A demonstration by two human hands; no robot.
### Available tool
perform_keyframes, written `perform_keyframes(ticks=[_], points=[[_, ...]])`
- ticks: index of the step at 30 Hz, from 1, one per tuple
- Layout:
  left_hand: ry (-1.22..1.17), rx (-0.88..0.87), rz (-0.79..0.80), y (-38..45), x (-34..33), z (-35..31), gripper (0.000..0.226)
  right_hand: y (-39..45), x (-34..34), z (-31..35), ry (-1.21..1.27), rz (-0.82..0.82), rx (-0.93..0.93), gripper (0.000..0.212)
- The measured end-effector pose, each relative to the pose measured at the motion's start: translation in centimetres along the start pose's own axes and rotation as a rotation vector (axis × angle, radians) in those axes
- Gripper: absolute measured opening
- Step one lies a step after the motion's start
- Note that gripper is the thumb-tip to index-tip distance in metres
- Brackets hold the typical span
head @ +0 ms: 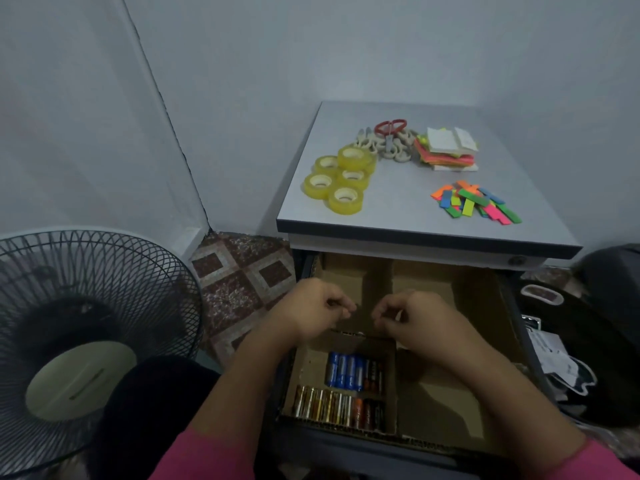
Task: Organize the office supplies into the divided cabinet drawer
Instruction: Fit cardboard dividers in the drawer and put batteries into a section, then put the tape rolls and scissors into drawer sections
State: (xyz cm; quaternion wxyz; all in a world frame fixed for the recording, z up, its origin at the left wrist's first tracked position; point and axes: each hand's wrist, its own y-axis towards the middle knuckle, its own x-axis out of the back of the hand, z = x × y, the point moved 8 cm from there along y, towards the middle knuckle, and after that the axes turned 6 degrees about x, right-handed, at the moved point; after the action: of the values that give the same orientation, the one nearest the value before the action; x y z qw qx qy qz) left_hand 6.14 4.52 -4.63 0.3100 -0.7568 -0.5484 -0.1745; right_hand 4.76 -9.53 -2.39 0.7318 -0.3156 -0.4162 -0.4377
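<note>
The cabinet drawer [485, 341] stands pulled out, split by cardboard dividers into several compartments. Blue, gold and black-orange batteries [346, 389] lie in rows in the front left compartment. My left hand [318, 311] and right hand [412, 315] hover side by side over the compartment behind it, fingers loosely curled downward, with nothing visible in either. On the cabinet top [398, 209] lie several yellow tape rolls [337, 180], red-handled scissors [390, 128] among beige clips [391, 147], a stack of sticky notes [446, 150] and coloured tab strips [476, 202].
A standing fan [83, 341] is close on the left beside my dark-clothed knee. Patterned floor tiles [239, 289] show between fan and cabinet. Dark bags and papers [588, 341] crowd the right side. Walls close in behind the cabinet.
</note>
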Motion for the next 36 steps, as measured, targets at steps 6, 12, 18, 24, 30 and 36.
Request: perform_keyframes(ticks=[6,12,18,24,30,36], points=[[-0.295,-0.225,-0.521,-1.2,7.1,-4.0,0.019,3.2,7.0,2.0,0.047,-0.466,0.102,0.018],[0.165,-0.152,-0.795,2.4,11.2,-5.5,0.038,7.8,8.4,3.9,-0.215,-0.524,0.157,0.04],[0.412,-0.117,-0.727,4.4,11.2,-5.4,0.034,8.5,7.8,3.4,-0.29,-0.471,0.128,0.035],[0.391,-0.142,-0.741,3.0,11.0,-5.6,0.021,7.3,7.8,3.0,-0.227,-0.499,0.187,0.03],[0.348,-0.366,-0.869,-2.0,8.8,-5.5,0.019,2.5,6.2,2.0,-0.14,-0.64,0.332,0.029],[0.609,-0.397,-0.689,-1.3,3.4,-1.6,0.018,0.9,1.1,-1.4,-0.254,-0.429,0.225,0.027]])
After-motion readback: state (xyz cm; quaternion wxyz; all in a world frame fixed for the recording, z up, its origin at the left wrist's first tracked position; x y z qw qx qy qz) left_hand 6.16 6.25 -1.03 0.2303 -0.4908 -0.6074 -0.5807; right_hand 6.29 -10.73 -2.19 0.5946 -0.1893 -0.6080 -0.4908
